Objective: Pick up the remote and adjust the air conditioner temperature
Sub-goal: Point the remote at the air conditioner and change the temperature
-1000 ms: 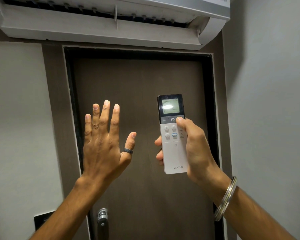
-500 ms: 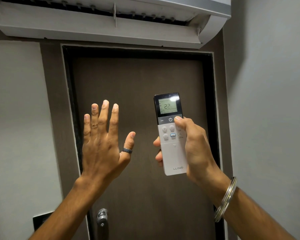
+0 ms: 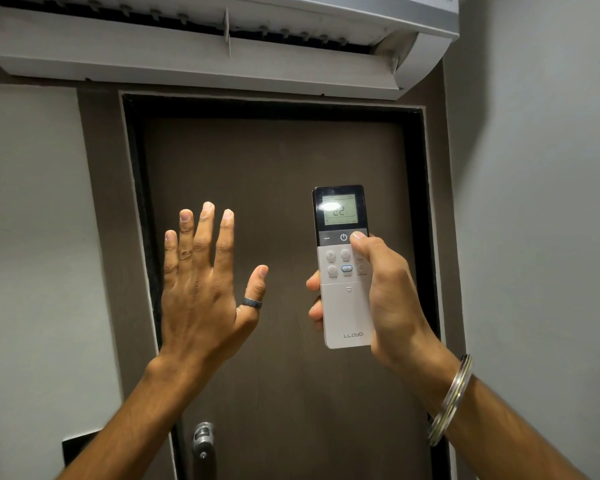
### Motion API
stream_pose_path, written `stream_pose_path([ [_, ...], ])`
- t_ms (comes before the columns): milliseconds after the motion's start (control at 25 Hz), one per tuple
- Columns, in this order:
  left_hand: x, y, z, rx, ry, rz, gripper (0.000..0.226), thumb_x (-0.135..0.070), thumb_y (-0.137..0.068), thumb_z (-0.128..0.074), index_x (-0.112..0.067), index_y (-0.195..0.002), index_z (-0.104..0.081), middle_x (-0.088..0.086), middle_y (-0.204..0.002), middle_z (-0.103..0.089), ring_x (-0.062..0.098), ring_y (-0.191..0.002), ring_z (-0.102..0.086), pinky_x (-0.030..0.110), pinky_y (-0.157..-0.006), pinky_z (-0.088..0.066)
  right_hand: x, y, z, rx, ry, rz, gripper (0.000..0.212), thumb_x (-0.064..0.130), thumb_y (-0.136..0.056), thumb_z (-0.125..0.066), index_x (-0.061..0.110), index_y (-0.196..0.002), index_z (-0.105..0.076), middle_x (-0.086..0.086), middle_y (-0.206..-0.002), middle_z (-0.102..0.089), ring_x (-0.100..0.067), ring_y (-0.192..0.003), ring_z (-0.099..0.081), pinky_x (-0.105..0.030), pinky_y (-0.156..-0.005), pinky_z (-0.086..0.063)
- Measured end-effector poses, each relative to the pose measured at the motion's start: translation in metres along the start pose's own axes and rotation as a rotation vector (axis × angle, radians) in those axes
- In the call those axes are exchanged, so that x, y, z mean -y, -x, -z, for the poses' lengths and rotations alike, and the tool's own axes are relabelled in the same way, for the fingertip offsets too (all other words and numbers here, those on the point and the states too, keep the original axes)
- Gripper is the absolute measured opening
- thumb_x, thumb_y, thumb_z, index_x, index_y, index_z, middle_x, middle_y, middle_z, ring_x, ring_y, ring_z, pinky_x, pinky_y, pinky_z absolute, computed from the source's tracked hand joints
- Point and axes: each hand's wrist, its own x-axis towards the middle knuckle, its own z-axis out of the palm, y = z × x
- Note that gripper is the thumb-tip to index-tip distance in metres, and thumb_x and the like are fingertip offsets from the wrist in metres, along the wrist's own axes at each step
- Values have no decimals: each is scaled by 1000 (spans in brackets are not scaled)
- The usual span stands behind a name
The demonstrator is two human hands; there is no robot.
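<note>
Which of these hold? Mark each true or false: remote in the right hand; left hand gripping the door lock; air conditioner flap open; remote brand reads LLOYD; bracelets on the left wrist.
1. The right hand holds the remote: true.
2. The left hand grips the door lock: false, it is raised, open and empty.
3. The air conditioner flap is open: true.
4. The remote reads LLOYD: true.
5. The bracelets are on the left wrist: false, right wrist.

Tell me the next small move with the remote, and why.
Probably press the thumb down on the key it covers, right of the power symbol. The right hand grips the remote upright below the air conditioner, whose flap hangs open. The screen seems to read 22, partly under glare, and the minus key sits on the far left, so the covered key likely raises it. The left hand is open and free.
</note>
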Motion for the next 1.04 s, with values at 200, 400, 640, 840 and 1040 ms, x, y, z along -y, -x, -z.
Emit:
stream_pose_path([
  [200, -1, -1, 1, -2, 0, -5, 82, -59, -98, -38, -14, -164, -21, 13, -174, -11, 30, -162, 0, 48, -132, 0, 0, 0, 2, 17, 9, -6, 47, 40, -110, -35, 1, -119, -59, -11, -77, -78, -29, -56, -72, -37, -56, -62],
  [400, -2, -3, 3, -2, -5, -5, 82, -59, -98, -38, -14, -164, -21, 13, -174, -11, 31, -162, -1, 47, -132, 2, 3, 2, 0, 49, 2, 15, 32, 45, -103, -51, 14, -105, -62, -9, -78, -79, -28, -55, -74, -38, -52, -64],
  [640, -5, -2, 1, 5, -10, -21, 82, -60, -99, -37, -14, -165, -20, 13, -174, -10, 31, -162, 0, 53, -132, -3, -3, 2, -3, -63, 188, 142, 58, 14, -70, -94, 25, -111, -55, -7, -90, -74, -30, -60, -76, -46, -55, -66],
  [840, -18, 2, -6, 14, 11, -40, 80, -58, -99, -39, -14, -164, -23, 15, -174, -13, 34, -162, -1, 57, -130, -7, -13, 5, 3, -144, 418, 443, 83, 18, -70, -78, 43, -132, -28, 32, -110, -54, -2, -96, -69, -16, -74, -59],
  [1040, -41, 14, -26, 18, 58, -54, 78, -54, -99, -43, -12, -163, -25, 16, -173, -15, 36, -162, -2, 54, -131, -6, -34, 5, 17, -363, 633, 556, 92, 28, -76, -78, 19, -154, -31, 7, -127, -33, -9, -116, -52, -14, -87, -54],
])
